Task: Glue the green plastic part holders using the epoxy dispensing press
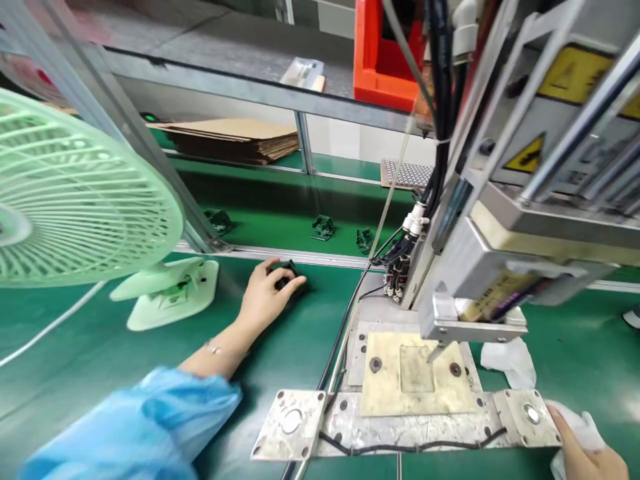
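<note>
Now, a black part [291,268] is pinched on the surface [300,343] by the stretched-out left hand [265,293], white cloth [586,429] by the right hand [593,461]. A yellow warning triangle [526,155] is seen; nearby letters [586,164] are blurred.

The left hand [263,300] partly covers a small black part [290,267], blurring its shape. The bottom edge crops the right hand [593,460]; the left edge, the fan [95,193]; the top edge, the red bin [380,88]. Lettering on the machine [493,250] is illegible.
</note>
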`<action>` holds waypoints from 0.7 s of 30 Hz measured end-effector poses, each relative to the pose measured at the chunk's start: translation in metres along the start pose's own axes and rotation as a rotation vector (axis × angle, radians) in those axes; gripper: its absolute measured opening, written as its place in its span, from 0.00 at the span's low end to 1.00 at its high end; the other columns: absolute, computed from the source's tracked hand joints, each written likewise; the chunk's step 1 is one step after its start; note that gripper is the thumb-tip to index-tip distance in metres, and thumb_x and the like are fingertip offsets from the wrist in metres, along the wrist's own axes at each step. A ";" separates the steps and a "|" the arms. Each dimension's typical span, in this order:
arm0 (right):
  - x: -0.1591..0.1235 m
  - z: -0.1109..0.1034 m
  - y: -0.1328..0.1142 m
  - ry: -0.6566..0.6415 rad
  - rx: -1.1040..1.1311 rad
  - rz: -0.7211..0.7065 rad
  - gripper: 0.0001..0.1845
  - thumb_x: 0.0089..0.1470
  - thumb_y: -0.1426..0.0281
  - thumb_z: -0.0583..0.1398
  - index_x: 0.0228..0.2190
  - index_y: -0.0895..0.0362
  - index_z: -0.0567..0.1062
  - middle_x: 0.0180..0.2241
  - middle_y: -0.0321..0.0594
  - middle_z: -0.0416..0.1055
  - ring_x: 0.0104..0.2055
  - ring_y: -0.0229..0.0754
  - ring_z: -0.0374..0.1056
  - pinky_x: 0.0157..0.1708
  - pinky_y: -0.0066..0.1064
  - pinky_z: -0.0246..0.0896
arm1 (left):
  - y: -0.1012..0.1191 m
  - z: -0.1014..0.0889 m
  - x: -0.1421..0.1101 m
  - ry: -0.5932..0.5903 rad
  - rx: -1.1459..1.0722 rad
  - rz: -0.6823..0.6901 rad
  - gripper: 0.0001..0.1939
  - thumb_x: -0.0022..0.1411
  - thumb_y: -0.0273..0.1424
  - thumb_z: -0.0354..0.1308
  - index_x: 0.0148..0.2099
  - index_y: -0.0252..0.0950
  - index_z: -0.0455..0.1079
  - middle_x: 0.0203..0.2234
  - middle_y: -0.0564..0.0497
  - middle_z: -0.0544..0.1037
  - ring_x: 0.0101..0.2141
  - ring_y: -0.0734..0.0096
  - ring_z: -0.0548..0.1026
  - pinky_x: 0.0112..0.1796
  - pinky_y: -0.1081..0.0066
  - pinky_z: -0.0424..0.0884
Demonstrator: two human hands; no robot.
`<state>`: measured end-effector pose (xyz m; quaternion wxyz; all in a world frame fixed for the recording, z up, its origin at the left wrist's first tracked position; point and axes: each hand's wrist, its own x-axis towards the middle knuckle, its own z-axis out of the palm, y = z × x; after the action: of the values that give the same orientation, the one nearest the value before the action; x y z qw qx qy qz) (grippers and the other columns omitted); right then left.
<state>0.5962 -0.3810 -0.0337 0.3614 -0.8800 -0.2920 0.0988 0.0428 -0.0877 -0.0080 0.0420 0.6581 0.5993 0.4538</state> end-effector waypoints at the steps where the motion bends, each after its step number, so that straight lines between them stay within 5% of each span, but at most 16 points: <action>1: 0.000 0.000 -0.002 -0.009 -0.006 0.040 0.27 0.38 0.43 0.66 0.23 0.56 0.80 0.22 0.51 0.77 0.28 0.60 0.75 0.20 0.39 0.66 | 0.004 -0.007 -0.014 -0.039 -0.003 0.017 0.17 0.56 0.48 0.58 0.32 0.40 0.73 0.49 0.40 0.71 0.58 0.43 0.68 0.61 0.49 0.64; 5: -0.008 0.008 -0.012 -0.007 0.059 0.103 0.27 0.36 0.43 0.65 0.19 0.56 0.78 0.29 0.56 0.79 0.39 0.66 0.77 0.25 0.39 0.68 | 0.021 -0.035 -0.057 -0.159 -0.015 0.036 0.19 0.57 0.50 0.57 0.36 0.40 0.75 0.45 0.39 0.72 0.54 0.41 0.71 0.58 0.44 0.67; 8: -0.015 0.013 -0.017 0.015 0.185 0.016 0.26 0.38 0.46 0.64 0.23 0.57 0.81 0.29 0.53 0.80 0.48 0.67 0.75 0.42 0.42 0.71 | 0.034 -0.054 -0.074 -0.185 -0.017 -0.002 0.19 0.54 0.51 0.59 0.36 0.40 0.74 0.41 0.39 0.73 0.54 0.37 0.70 0.58 0.40 0.66; 11: -0.019 0.017 -0.021 0.036 0.296 -0.064 0.27 0.40 0.47 0.64 0.28 0.58 0.83 0.31 0.50 0.81 0.47 0.62 0.76 0.54 0.45 0.67 | 0.060 -0.068 -0.080 -0.156 -0.042 -0.077 0.23 0.52 0.51 0.61 0.43 0.39 0.71 0.40 0.41 0.74 0.48 0.40 0.74 0.53 0.40 0.71; 14: -0.021 0.019 -0.023 0.028 0.352 -0.100 0.26 0.42 0.47 0.65 0.29 0.59 0.83 0.32 0.50 0.81 0.41 0.58 0.78 0.53 0.44 0.68 | 0.106 -0.073 -0.085 -0.167 -0.206 -0.210 0.34 0.49 0.49 0.67 0.55 0.45 0.64 0.39 0.46 0.76 0.41 0.50 0.78 0.45 0.51 0.78; 16: -0.022 0.019 -0.023 0.017 0.374 -0.116 0.26 0.44 0.48 0.66 0.29 0.60 0.83 0.31 0.50 0.81 0.40 0.57 0.78 0.52 0.43 0.68 | 0.144 -0.069 -0.091 -0.333 -0.435 -0.412 0.39 0.39 0.45 0.74 0.53 0.47 0.65 0.37 0.48 0.78 0.41 0.50 0.79 0.41 0.55 0.79; 18: -0.022 0.020 -0.023 0.012 0.388 -0.118 0.26 0.45 0.49 0.66 0.29 0.61 0.83 0.31 0.51 0.81 0.39 0.56 0.78 0.52 0.44 0.68 | 0.180 -0.057 -0.097 -0.654 -0.588 -0.611 0.38 0.36 0.44 0.77 0.50 0.44 0.69 0.41 0.44 0.80 0.42 0.48 0.80 0.41 0.55 0.79; 21: -0.023 0.020 -0.022 0.010 0.403 -0.120 0.26 0.45 0.49 0.66 0.29 0.61 0.83 0.31 0.51 0.81 0.39 0.56 0.78 0.54 0.45 0.66 | 0.217 -0.032 -0.106 -0.925 -0.645 -0.684 0.36 0.36 0.43 0.79 0.48 0.39 0.73 0.48 0.39 0.79 0.47 0.47 0.80 0.43 0.56 0.79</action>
<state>0.5600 -0.3700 -0.0337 0.5367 -0.7715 -0.3164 0.1292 0.1987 -0.2512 0.0823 0.6321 0.5121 0.5287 0.2421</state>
